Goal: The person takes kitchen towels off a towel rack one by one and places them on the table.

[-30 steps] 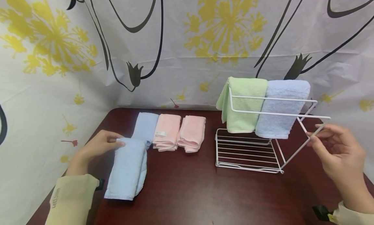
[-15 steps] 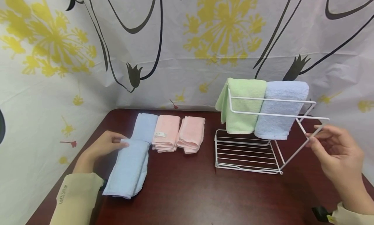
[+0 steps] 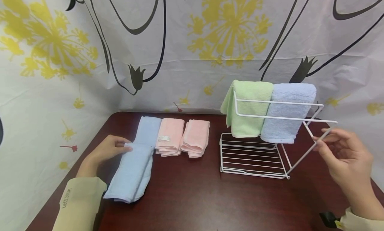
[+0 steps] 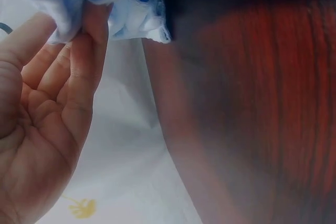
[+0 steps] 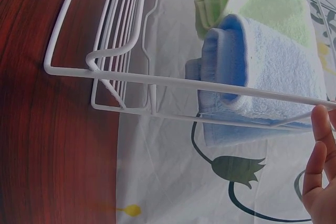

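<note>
Over the left side of the dark wooden table point(image 3: 192, 194), pinches a light blue terry towel point(image 3: 130, 172) near a far corner, with a narrow grip between thumb and fingers of the left hand point(image 3: 106, 151), and lets the remainder trail toward the near side. Cannot tell from these views about contact between that cloth and the tabletop. At the right, grips the white wire rack point(image 5: 126, 77) by its right side between thumb and fingertips of the right hand point(image 3: 349, 154), likely for steadiness. Along the rack's upper part, has a pale green towel point(image 3: 253, 91) and a periwinkle towel point(image 3: 292, 93) draped side by side, touching; looks finished with these two. Toward the back left, has three more lying folded on the table in a row: a folded blue towel point(image 3: 148, 129), partly hidden behind the held one, then a labelled pink towel point(image 3: 171, 127), then a second pink towel point(image 3: 196, 131). By this count, seems about a third through the hanging: two up, one in hand and not yet on the rack, three apparently left to go. With held towel and rack well apart, seems early in handling this third one.
</note>
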Demonstrator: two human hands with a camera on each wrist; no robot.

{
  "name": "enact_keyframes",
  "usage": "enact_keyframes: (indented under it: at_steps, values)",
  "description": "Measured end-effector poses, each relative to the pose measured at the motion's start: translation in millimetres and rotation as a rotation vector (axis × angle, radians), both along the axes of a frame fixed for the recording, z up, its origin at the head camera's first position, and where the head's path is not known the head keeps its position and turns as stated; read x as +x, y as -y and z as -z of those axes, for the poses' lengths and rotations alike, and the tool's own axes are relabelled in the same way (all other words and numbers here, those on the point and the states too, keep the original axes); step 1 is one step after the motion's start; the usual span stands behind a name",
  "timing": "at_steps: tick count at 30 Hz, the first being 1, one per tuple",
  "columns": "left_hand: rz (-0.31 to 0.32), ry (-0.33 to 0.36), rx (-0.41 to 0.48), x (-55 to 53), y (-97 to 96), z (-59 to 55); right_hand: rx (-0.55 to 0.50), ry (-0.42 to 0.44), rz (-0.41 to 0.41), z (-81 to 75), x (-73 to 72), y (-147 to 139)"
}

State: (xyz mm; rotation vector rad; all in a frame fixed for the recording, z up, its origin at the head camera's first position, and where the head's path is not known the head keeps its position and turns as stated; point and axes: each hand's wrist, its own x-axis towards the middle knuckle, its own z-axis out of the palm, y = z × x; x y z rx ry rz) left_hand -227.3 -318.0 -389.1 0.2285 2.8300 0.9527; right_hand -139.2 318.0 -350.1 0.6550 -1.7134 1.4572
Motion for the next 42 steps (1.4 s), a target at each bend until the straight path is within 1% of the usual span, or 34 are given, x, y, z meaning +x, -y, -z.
enact_keyframes:
  at_steps: [3, 6, 8, 13, 17, 19, 26, 29, 32, 37, 38, 42]
  values:
    - [-0.009, 0.008, 0.000, -0.9, 1.3, 1.9, -0.016, -0.002, -0.015, 0.2, 0.1, 1]
    - [-0.005, 0.011, 0.003, -1.6, 2.0, 3.7, -0.053, -0.007, -0.055, 0.5, -0.4, 2]
    - [-0.008, 0.011, 0.004, -2.2, 1.7, 4.9, -0.067, -0.008, -0.065, 0.6, -0.5, 2]
    - [-0.011, 0.015, -0.003, -1.0, 1.1, 6.0, -0.049, 0.001, -0.028, 0.9, -0.3, 1]
    - [-0.020, 0.022, -0.014, 2.0, 1.6, 3.3, -0.036, 0.008, -0.010, 1.2, 0.0, 1]
    - [-0.025, 0.021, -0.019, 3.4, 1.9, 1.1, -0.048, 0.008, -0.027, 1.5, 0.0, 1]
    - [-0.014, -0.024, -0.022, 8.0, 4.2, -5.6, -0.080, 0.006, -0.062, 1.9, -0.5, 1]
    - [-0.009, -0.023, -0.019, 9.4, 3.9, -9.2, -0.094, 0.003, -0.080, 1.9, -1.0, 1]
    - [-0.001, -0.030, 0.000, 9.3, 2.8, -15.3, -0.092, 0.005, -0.081, 1.9, -0.9, 0]
    - [0.021, -0.061, 0.044, 6.1, -1.1, -28.9, -0.014, 0.028, 0.025, 0.8, 1.0, -1]
    - [0.024, -0.065, 0.049, 5.6, -2.3, -31.9, -0.004, 0.029, 0.036, 0.5, 1.2, -1]
    - [0.054, -0.103, 0.063, 3.3, -8.8, -42.8, -0.011, 0.021, 0.015, 0.5, 1.0, -1]
